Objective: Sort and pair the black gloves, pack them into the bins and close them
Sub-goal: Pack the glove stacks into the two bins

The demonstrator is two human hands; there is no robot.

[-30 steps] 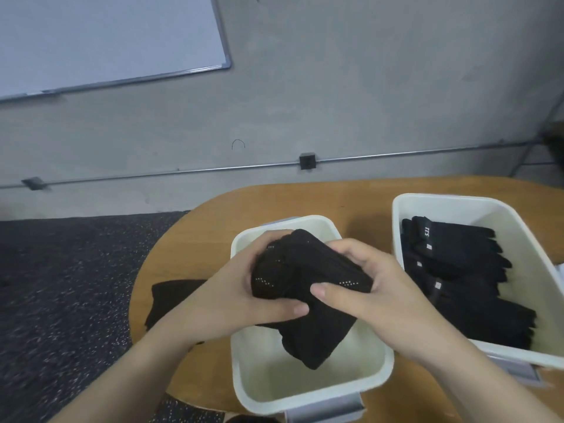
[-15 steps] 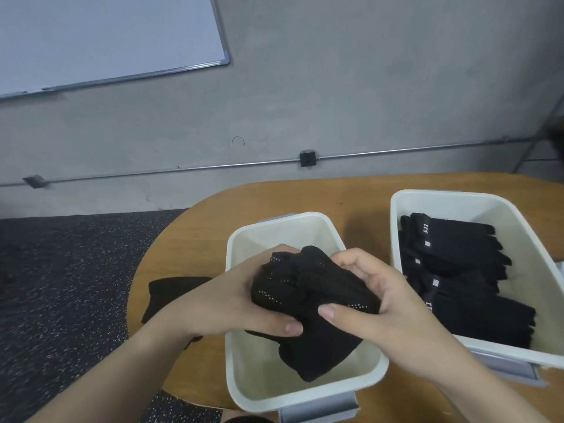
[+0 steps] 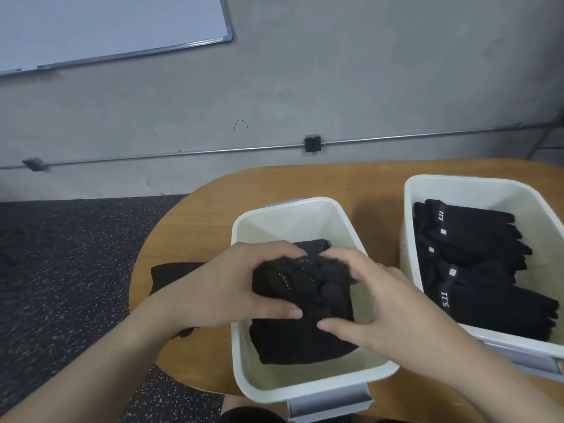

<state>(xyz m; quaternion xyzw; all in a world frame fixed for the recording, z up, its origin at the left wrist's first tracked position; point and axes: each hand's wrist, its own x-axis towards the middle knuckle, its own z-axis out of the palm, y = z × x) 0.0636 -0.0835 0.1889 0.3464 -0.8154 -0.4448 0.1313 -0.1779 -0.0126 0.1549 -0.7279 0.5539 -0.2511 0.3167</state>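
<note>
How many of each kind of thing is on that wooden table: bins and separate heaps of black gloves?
White bins: 2, the near bin and the right bin.
Heaps of black gloves: 3, the bundle gripped by the left hand and right hand, the stack in the right bin, and gloves on the table.
Total: 5.

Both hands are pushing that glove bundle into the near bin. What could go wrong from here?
1. The bundle is bunched, gripped by the left hand and right hand; it may spring apart on release and unpair.
2. It may sit too high in the near bin for closing.
3. A loose glove on the table left of the bin could be forgotten.
</note>
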